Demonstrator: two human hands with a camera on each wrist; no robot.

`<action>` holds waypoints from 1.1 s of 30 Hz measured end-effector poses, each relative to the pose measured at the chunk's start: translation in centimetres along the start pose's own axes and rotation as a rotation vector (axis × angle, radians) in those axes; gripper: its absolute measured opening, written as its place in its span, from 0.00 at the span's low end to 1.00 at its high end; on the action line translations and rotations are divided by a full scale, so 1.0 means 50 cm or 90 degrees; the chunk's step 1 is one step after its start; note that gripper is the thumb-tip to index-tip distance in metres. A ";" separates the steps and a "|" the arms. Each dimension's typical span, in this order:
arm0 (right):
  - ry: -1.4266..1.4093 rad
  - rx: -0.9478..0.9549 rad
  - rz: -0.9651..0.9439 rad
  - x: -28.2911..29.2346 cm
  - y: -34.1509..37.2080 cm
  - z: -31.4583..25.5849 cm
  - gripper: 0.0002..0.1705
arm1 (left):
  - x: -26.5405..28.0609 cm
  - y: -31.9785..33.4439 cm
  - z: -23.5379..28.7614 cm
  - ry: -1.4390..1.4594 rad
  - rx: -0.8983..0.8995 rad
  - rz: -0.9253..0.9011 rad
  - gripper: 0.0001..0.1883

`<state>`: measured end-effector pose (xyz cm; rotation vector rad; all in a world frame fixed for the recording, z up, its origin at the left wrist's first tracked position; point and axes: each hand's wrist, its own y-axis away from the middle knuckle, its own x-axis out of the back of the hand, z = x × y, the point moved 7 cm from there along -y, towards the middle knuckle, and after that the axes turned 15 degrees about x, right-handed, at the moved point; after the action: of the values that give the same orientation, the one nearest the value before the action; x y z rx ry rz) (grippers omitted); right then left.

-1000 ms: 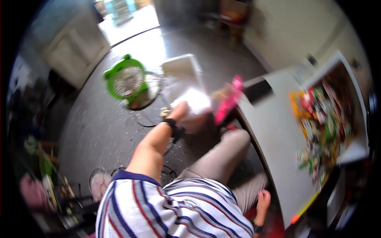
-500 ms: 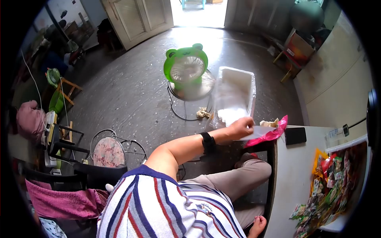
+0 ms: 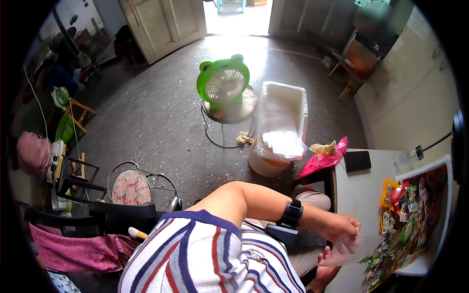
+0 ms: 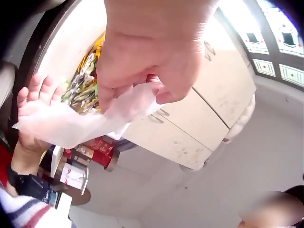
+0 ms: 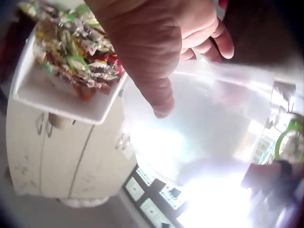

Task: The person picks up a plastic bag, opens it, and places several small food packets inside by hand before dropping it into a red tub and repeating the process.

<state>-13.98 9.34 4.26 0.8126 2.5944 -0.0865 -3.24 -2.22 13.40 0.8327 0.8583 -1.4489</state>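
Note:
My left hand (image 3: pixel 342 229) pinches a clear plastic bag (image 4: pixel 71 126) by its edge, over the near side of the white table (image 3: pixel 344 195). The bag hangs between my two hands and stretches toward the right one. My right hand (image 4: pixel 40 102) lies behind the bag with its fingers spread and palm facing it, as the left wrist view shows. Thumb and fingers of that hand overlap the see-through film in the right wrist view. Just beyond both hands, many small colourful wrapped packets (image 3: pixel 410 219) are heaped in a white foam box (image 3: pixel 447 195).
A second foam box (image 3: pixel 305 100) holds a stack of clear bags (image 3: pixel 281 139) above a bucket (image 3: pixel 266 167). A pink bag (image 3: pixel 322 163) and a dark phone-like slab (image 3: pixel 358 161) lie at the table's far end. A green frog-shaped fan (image 3: pixel 222 83) stands on a stool.
My left hand has lifted a clear bag from the foam box and brought it right and nearer, over to my right hand. The right hand has turned up toward the bag.

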 end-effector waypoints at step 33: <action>0.291 0.159 0.262 0.238 -0.137 -0.042 0.11 | 0.147 -0.229 -0.028 -1.233 -0.198 0.442 0.12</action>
<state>-27.43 10.38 0.86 1.6038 2.7937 -0.1149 -15.00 -4.12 6.69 -0.6148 -0.6608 -0.8187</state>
